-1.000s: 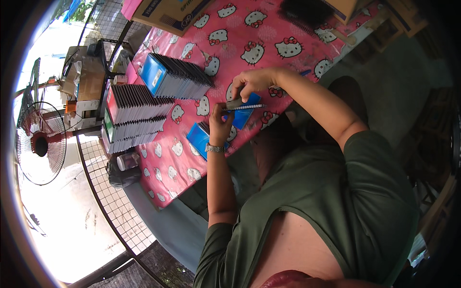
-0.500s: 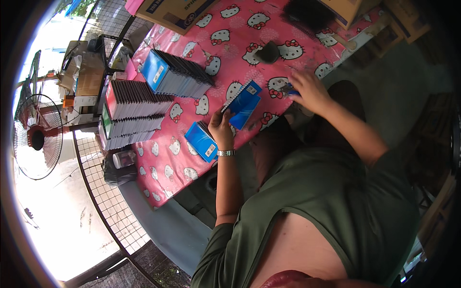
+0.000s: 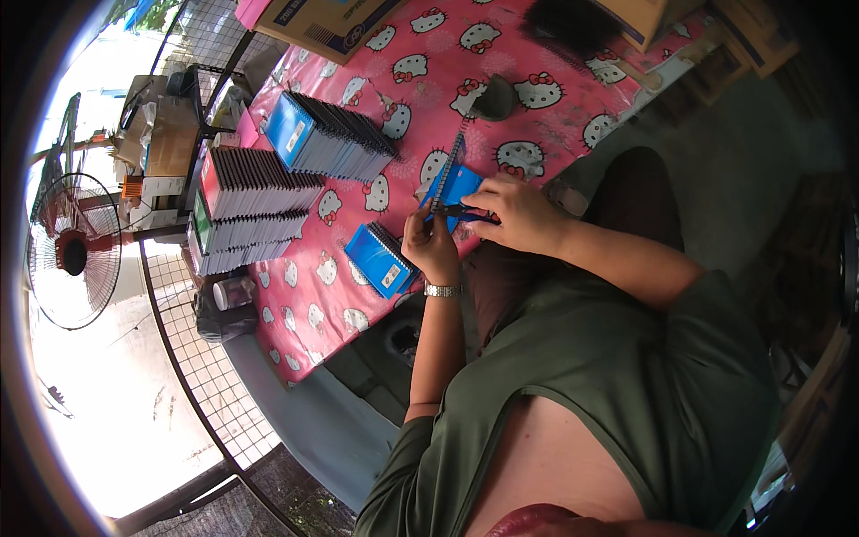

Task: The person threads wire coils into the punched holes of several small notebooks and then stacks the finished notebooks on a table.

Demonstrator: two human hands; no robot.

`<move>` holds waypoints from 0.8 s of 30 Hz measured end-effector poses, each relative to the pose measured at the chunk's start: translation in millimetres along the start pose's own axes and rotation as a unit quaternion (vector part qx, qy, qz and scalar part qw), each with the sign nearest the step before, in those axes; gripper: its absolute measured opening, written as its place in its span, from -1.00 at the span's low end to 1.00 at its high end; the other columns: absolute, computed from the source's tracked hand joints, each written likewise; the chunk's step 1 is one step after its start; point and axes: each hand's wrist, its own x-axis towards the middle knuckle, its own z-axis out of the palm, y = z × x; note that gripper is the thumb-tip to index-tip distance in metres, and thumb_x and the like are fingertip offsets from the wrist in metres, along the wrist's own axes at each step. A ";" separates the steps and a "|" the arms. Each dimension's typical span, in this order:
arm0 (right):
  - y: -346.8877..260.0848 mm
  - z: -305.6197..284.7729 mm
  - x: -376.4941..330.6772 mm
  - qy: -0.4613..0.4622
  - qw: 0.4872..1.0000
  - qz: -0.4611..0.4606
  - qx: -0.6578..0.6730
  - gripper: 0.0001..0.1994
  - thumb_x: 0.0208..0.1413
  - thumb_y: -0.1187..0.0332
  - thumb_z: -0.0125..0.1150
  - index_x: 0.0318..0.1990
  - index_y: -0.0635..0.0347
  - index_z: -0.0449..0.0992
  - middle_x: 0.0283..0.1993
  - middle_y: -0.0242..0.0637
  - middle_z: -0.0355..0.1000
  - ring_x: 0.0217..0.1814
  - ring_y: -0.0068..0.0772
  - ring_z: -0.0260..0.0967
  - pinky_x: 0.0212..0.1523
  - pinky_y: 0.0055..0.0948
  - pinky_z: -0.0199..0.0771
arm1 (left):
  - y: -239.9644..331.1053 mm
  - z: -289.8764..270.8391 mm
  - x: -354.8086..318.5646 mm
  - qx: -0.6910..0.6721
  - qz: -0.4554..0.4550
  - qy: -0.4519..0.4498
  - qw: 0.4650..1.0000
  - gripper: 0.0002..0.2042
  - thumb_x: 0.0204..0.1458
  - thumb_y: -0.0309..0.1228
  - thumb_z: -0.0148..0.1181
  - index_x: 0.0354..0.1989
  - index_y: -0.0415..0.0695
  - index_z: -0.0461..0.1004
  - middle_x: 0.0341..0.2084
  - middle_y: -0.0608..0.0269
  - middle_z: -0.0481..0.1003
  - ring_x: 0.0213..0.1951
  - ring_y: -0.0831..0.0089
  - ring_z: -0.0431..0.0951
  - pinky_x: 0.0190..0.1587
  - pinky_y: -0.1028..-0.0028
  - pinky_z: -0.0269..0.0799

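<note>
Both the left hand and right hand grip one blue spiral notebook above the pink tablecloth, with another finished-looking notebook beside and stacked rows apparently waiting.

I sit at a table covered with a pink cloth printed with white cartoon cats. To my left a wire mesh panel stands against the table's edge, and beyond it a standing fan faces a floor washed in bright daylight. Cardboard boxes sit at the far end. The ground at my right lies in grey shade.
</note>
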 end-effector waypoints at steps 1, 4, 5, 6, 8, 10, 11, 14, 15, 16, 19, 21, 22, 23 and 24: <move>0.6 0.4 0.6 -0.039 0.997 0.041 0.046 -0.60 -0.04 0.21 0.39 -0.08 0.25 0.56 -0.17 -0.17 0.46 -0.11 -0.18 0.42 -0.07 -0.26 0.45 | 1.0 -1.1 -0.2 0.023 0.019 0.008 1.000 -0.86 -0.01 -0.71 0.23 -0.25 -0.39 0.56 -0.43 0.30 0.54 -0.40 0.59 0.55 -0.36 0.56 0.48; -2.3 -0.8 10.1 -0.222 0.795 0.325 0.462 -0.65 0.06 0.27 0.33 -0.06 0.30 0.52 -0.14 -0.13 0.45 -0.06 -0.16 0.41 -0.01 -0.26 0.42 | 0.1 -13.3 -1.3 0.109 0.103 0.020 0.989 -0.89 0.02 -0.70 0.22 -0.26 -0.39 0.54 -0.41 0.26 0.54 -0.37 0.55 0.55 -0.33 0.54 0.51; 0.9 -0.2 9.5 -0.167 0.889 0.231 0.359 -0.66 0.06 0.27 0.33 -0.07 0.29 0.52 -0.14 -0.13 0.44 -0.05 -0.14 0.41 -0.01 -0.25 0.42 | 0.2 -18.6 -1.9 0.044 0.070 0.051 0.995 -0.91 0.04 -0.67 0.21 -0.27 -0.36 0.53 -0.39 0.24 0.54 -0.35 0.53 0.55 -0.31 0.52 0.53; 6.4 0.0 6.5 -0.107 0.955 0.130 0.246 -0.67 0.06 0.27 0.33 -0.08 0.29 0.52 -0.14 -0.12 0.44 -0.05 -0.12 0.41 -0.01 -0.25 0.42 | 0.5 -25.1 -2.6 -0.021 0.036 0.082 0.996 -0.94 0.07 -0.64 0.21 -0.29 -0.34 0.52 -0.36 0.21 0.54 -0.33 0.51 0.55 -0.29 0.49 0.56; 25.5 -10.9 1.9 0.032 0.998 -0.019 0.053 -0.67 0.02 0.29 0.33 -0.08 0.23 0.51 -0.14 -0.13 0.40 -0.05 -0.09 0.39 -0.02 -0.22 0.40 | 5.9 -48.2 -0.8 -0.136 -0.044 0.156 0.977 -0.95 0.10 -0.59 0.20 -0.29 -0.29 0.48 -0.34 0.17 0.53 -0.31 0.46 0.55 -0.29 0.44 0.60; 60.9 -34.5 -1.4 0.076 0.985 0.040 -0.147 -0.60 -0.08 0.33 0.35 -0.03 0.14 0.49 -0.08 -0.16 0.37 0.02 -0.09 0.35 0.06 -0.21 0.37 | 14.2 -85.4 0.5 -0.173 -0.110 0.211 0.956 -0.91 0.11 -0.56 0.20 -0.26 -0.27 0.42 -0.36 0.16 0.51 -0.31 0.41 0.55 -0.34 0.39 0.62; 80.5 -46.7 -4.0 0.058 0.975 0.066 -0.206 -0.56 -0.09 0.32 0.36 0.01 0.14 0.47 -0.04 -0.15 0.36 0.06 -0.06 0.33 0.12 -0.17 0.35 | 12.6 -103.7 -3.6 -0.160 -0.133 0.225 0.952 -0.88 0.11 -0.55 0.21 -0.24 -0.26 0.40 -0.36 0.17 0.50 -0.32 0.40 0.55 -0.37 0.39 0.62; 109.8 -65.5 9.1 -0.006 0.972 0.076 -0.220 -0.47 -0.08 0.19 0.40 0.08 0.14 0.47 0.09 -0.11 0.35 0.18 -0.02 0.26 0.23 -0.10 0.25 | -35.3 -161.4 -33.0 0.024 -0.159 0.220 0.962 -0.81 0.06 -0.54 0.28 -0.25 -0.26 0.37 -0.40 0.26 0.43 -0.41 0.50 0.48 -0.38 0.47 0.53; 114.9 -72.5 19.9 0.048 0.962 0.022 -0.267 -0.51 -0.05 0.11 0.37 0.03 0.11 0.49 -0.04 -0.17 0.41 0.09 -0.04 0.32 0.12 -0.08 0.29 | -49.2 -171.1 -39.6 0.094 -0.161 0.209 0.960 -0.80 0.05 -0.52 0.30 -0.26 -0.27 0.37 -0.41 0.28 0.42 -0.43 0.51 0.47 -0.39 0.50 0.49; 134.8 -83.5 33.1 0.114 0.948 -0.022 -0.296 -0.57 0.00 0.11 0.32 -0.01 0.11 0.50 -0.08 -0.21 0.41 0.07 -0.07 0.33 0.10 -0.08 0.30 | -51.2 -170.2 -40.8 0.210 -0.163 0.168 0.949 -0.72 -0.05 -0.50 0.38 -0.24 -0.28 0.39 -0.36 0.20 0.42 -0.35 0.38 0.47 -0.30 0.41 0.43; 164.5 -137.5 77.5 0.198 0.873 0.047 -0.444 -0.68 0.07 0.16 0.24 -0.07 0.10 0.51 -0.06 -0.26 0.39 0.04 -0.14 0.34 0.02 -0.12 0.39 | -41.7 -155.6 -33.9 0.465 -0.020 0.151 0.872 -0.68 -0.12 -0.51 0.39 -0.19 -0.26 0.42 -0.24 0.06 0.41 -0.19 0.19 0.46 -0.13 0.25 0.41; 190.0 -157.0 87.8 0.193 0.839 0.091 -0.501 -0.68 0.08 0.18 0.24 -0.05 0.11 0.52 -0.02 -0.26 0.39 0.09 -0.16 0.34 0.00 -0.14 0.45 | -20.3 -119.9 -16.4 0.379 0.026 0.116 0.918 -0.67 -0.11 -0.50 0.35 -0.14 -0.25 0.45 -0.13 -0.07 0.39 -0.06 0.03 0.42 0.01 0.15 0.36; 200.9 -157.3 93.2 0.163 0.839 0.108 -0.508 -0.68 0.08 0.19 0.24 -0.05 0.11 0.52 0.00 -0.26 0.39 0.11 -0.16 0.34 0.01 -0.15 0.46 | -10.8 -101.7 -7.7 0.370 0.092 0.082 0.921 -0.69 -0.09 -0.50 0.33 -0.15 -0.26 0.46 -0.12 -0.07 0.40 -0.05 0.02 0.42 0.03 0.15 0.35; 207.4 -155.3 97.9 0.130 0.839 0.125 -0.514 -0.68 0.07 0.19 0.24 -0.05 0.11 0.52 0.02 -0.26 0.38 0.13 -0.16 0.33 0.01 -0.16 0.47 | -5.6 -85.9 4.4 0.355 0.160 -0.036 0.921 -0.70 -0.09 -0.49 0.33 -0.16 -0.27 0.47 -0.06 -0.09 0.41 -0.02 -0.01 0.41 0.06 0.15 0.34; 206.8 -154.5 104.3 0.115 0.840 0.103 -0.520 -0.70 0.07 0.24 0.23 -0.05 0.13 0.52 0.02 -0.23 0.41 0.09 -0.15 0.39 -0.02 -0.16 0.51 | -5.7 -64.6 11.5 0.351 0.185 -0.107 0.911 -0.72 -0.08 -0.46 0.34 -0.17 -0.25 0.49 0.00 -0.11 0.41 0.02 -0.04 0.40 0.07 0.14 0.34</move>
